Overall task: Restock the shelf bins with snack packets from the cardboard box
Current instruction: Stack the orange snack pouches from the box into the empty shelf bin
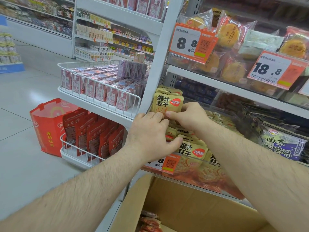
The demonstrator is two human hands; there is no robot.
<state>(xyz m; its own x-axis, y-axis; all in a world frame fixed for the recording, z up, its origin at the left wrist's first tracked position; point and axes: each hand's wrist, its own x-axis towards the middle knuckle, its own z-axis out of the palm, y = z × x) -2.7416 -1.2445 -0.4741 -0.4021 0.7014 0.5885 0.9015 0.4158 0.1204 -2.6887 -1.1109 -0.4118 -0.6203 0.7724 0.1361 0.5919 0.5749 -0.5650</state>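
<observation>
Head view: my left hand (pixel 148 131) and right hand (pixel 189 117) both pinch upright yellow snack packets (pixel 168 102) in the shelf bin (pixel 192 174), fingers clamped; cardboard box (pixel 192 208) below.

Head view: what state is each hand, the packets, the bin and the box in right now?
left hand: gripping yellow packets
right hand: pinching yellow packets
yellow packets: upright stack, held at the bin's back
shelf bin: nearly full
cardboard box: open, few red packets left
</observation>
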